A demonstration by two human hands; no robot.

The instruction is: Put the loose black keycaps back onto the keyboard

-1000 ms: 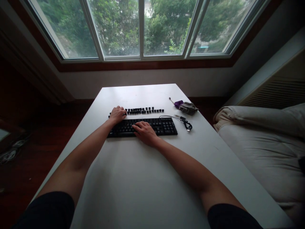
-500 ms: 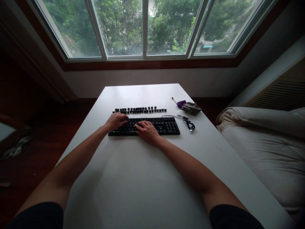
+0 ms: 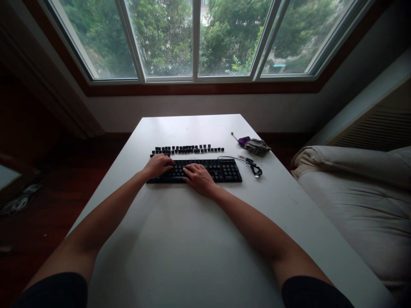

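Note:
A black keyboard (image 3: 224,171) lies across the white table with most of its keys in place. My left hand (image 3: 158,166) rests over its left end, fingers bent above the keys and thumb apart from the forefinger; I make out nothing held. Over the keyboard's middle is my right hand (image 3: 199,177), its fingers spread and touching the keys, also holding nothing visible. Just behind the keyboard, loose black keycaps (image 3: 188,149) stand in rows, partly hidden on the left by my left hand.
The keyboard's cable (image 3: 257,172) lies coiled to its right, beside a small tool (image 3: 245,158). Farther back are a grey cloth (image 3: 257,146), a purple cloth (image 3: 244,141) and a thin brush-like stick (image 3: 234,136). A pale cushioned seat (image 3: 346,205) flanks the white table (image 3: 180,248) on the right.
Both hands stay almost where they were on the keyboard, with only a very slight shift. The whole view has dropped by a few pixels.

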